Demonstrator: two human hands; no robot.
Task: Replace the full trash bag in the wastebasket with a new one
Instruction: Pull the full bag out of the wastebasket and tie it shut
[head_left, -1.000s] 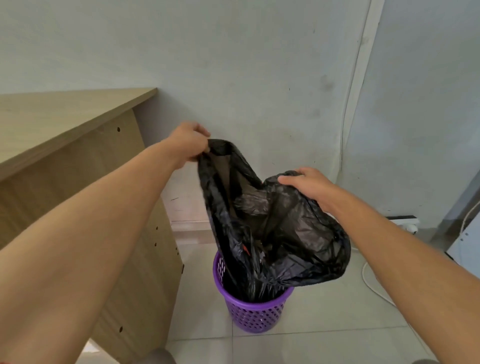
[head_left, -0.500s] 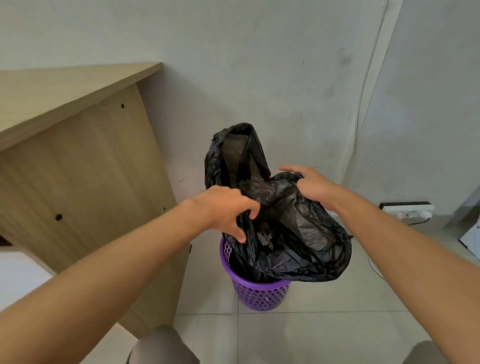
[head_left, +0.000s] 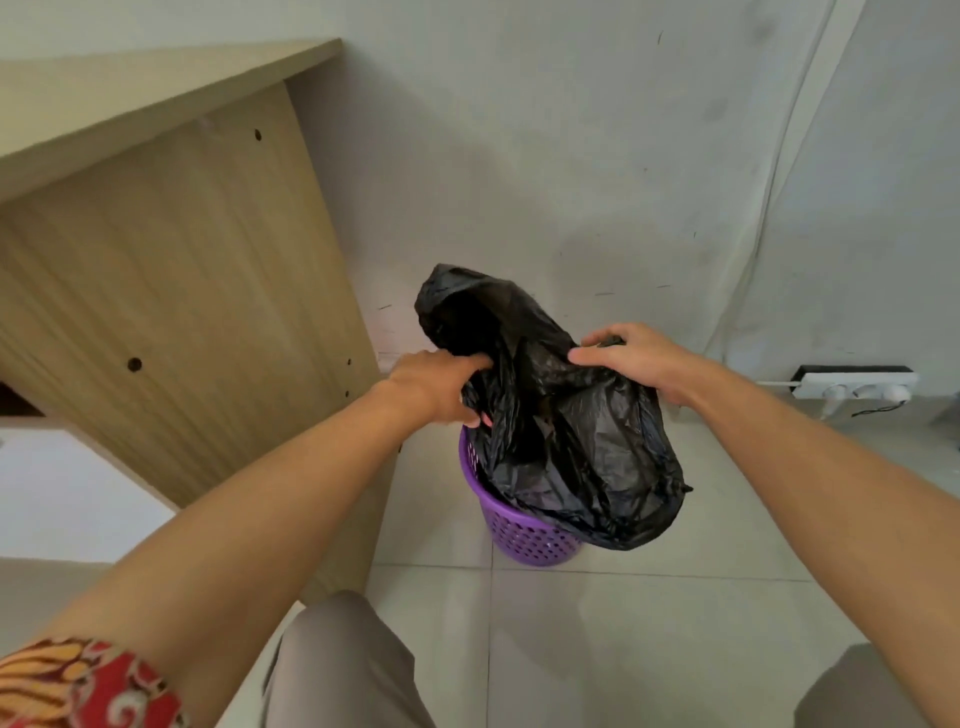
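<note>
My left hand (head_left: 439, 387) and right hand (head_left: 631, 358) both grip the black trash bag (head_left: 571, 441) – it sits only loosely in the purple wastebasket (head_left: 524, 540), so I judge the task unfinished.

Both forearms are bare from the elbow down. The left arm wears a short sleeve (head_left: 78, 680) of red cloth printed with yellow, orange and white swirls. The legs are covered by plain grey-brown trousers (head_left: 343, 670), smooth and unpatterned.
</note>
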